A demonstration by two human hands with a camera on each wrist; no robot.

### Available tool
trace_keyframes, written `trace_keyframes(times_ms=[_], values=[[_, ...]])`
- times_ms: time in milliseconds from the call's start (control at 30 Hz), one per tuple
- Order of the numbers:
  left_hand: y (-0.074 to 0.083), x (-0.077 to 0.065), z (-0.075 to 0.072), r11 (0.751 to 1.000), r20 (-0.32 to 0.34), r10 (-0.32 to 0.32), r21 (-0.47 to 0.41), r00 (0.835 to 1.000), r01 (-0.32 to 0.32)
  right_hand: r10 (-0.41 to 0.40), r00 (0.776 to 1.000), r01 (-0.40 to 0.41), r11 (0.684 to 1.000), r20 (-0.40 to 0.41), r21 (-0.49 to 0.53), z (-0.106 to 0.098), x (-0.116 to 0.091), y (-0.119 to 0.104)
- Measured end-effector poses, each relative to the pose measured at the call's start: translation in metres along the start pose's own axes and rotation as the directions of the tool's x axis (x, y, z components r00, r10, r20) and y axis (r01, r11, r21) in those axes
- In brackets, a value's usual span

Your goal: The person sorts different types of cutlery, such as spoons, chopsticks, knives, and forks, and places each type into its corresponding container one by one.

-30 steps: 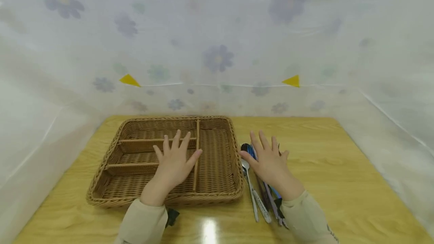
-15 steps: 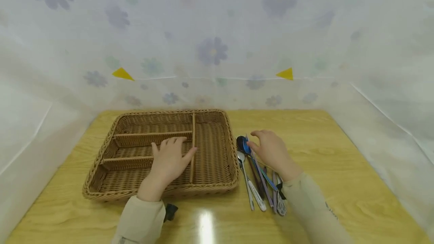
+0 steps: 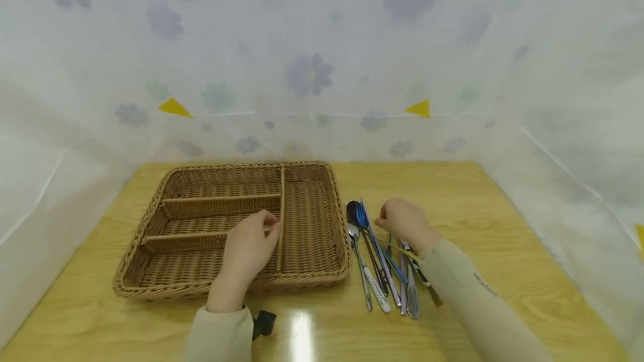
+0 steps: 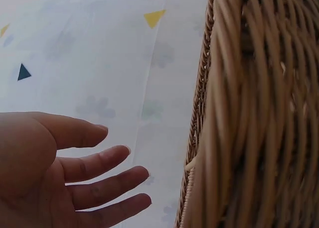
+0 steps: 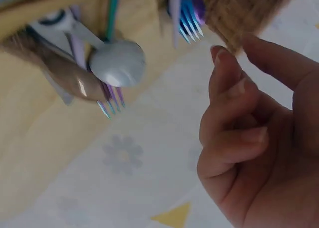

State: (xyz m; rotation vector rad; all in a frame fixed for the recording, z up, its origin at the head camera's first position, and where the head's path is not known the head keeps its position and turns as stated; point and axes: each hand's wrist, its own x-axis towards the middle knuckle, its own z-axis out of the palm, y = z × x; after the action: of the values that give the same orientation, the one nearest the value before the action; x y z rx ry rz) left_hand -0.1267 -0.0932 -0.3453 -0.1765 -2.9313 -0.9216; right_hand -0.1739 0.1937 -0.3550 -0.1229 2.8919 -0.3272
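Note:
My left hand (image 3: 246, 253) hovers over the wicker basket (image 3: 347, 278), near its long divider. Its fingers bend loosely and hold nothing; in the left wrist view the hand (image 4: 75, 173) shows gaps between the fingers. To the right of the basket lies a loose pile of cutlery, with a dark spoon (image 3: 353, 212), a blue fork (image 3: 361, 217) and a white patterned handle (image 3: 377, 289). My right hand (image 3: 407, 222) is just right of the pile's far end. In the right wrist view its fingers are loosely curled, thumb and index finger apart, near a silver spoon (image 5: 119, 63).
Three dividers part the basket into several compartments. Both stand on a yellow wood-grain table (image 3: 493, 272). A pale flowered sheet (image 3: 322, 27) hangs behind and at both sides. A black strap piece (image 3: 264, 324) sits at the left cuff.
Both hands had fingers spread wide; now the fingers are bent. The right hand has drawn off the cutlery to its right side, uncovering more of the pile. The head view has shifted slightly.

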Motion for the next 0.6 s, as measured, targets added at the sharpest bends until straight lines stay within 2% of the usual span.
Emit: trace_keyframes(times_ms=[133, 333, 433, 600], values=[[0.003, -0.006, 0.002, 0.999, 0.008, -0.016, -0.044, 1.000, 0.016, 0.023, 0.997, -0.027, 0.998, 0.072, 0.062, 0.016, 0.010, 0.004], [0.006, -0.013, 0.004, 0.996, 0.007, -0.051, -0.073, 0.999, 0.051, -0.008, 0.996, 0.000, 0.995, 0.090, 0.096, 0.033, 0.022, 0.009], [0.008, -0.015, 0.005, 0.994, 0.017, -0.056, -0.092, 0.998, 0.058, -0.013, 0.995, -0.001, 0.989, 0.095, 0.145, 0.039, 0.024, 0.011], [0.009, -0.016, 0.007, 0.995, 0.003, -0.015, -0.098, 1.000, 0.015, 0.005, 0.995, -0.027, 0.975, 0.099, 0.219, 0.040, 0.026, 0.014]])
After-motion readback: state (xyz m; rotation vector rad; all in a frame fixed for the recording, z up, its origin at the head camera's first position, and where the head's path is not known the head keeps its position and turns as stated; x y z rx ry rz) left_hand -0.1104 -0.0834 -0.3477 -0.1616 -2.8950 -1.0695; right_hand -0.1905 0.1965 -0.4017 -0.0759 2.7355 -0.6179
